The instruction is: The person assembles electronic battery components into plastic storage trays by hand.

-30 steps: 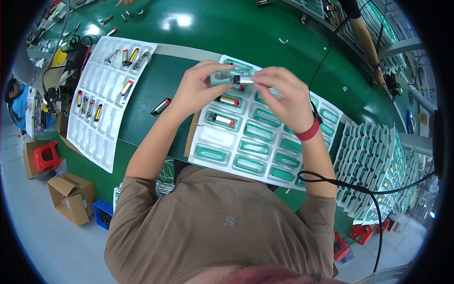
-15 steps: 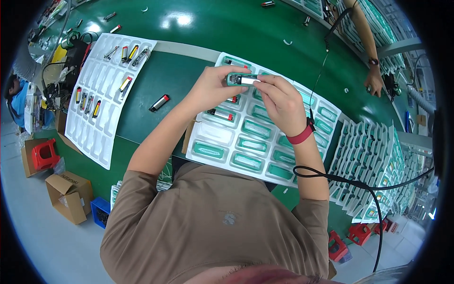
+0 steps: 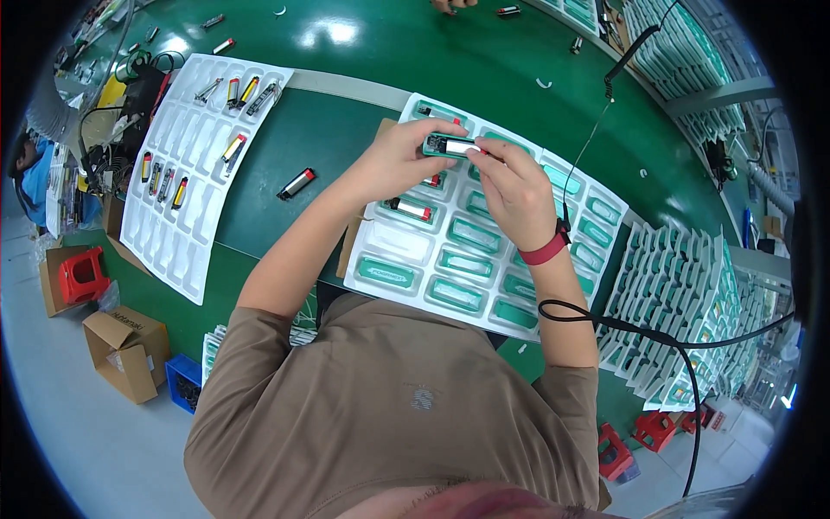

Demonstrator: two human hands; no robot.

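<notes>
Hands meet above the white tray near the bench's front edge, left hand and right hand each pinching the small green cartridge; best kept level, its ends supported, directly over an empty pocket.

The long green desk carried a white moulded plastic tray of green-lined pockets at its near edge. Well to the left of that tray lay a second white compartment tray, holding a few small cylindrical lighters. Between the two trays one loose red-and-silver lighter lay bare on the desk. Right of the green-lined tray stood overlapping stacks of empty white trays. Beyond it a pale strip ran across the desk.
</notes>
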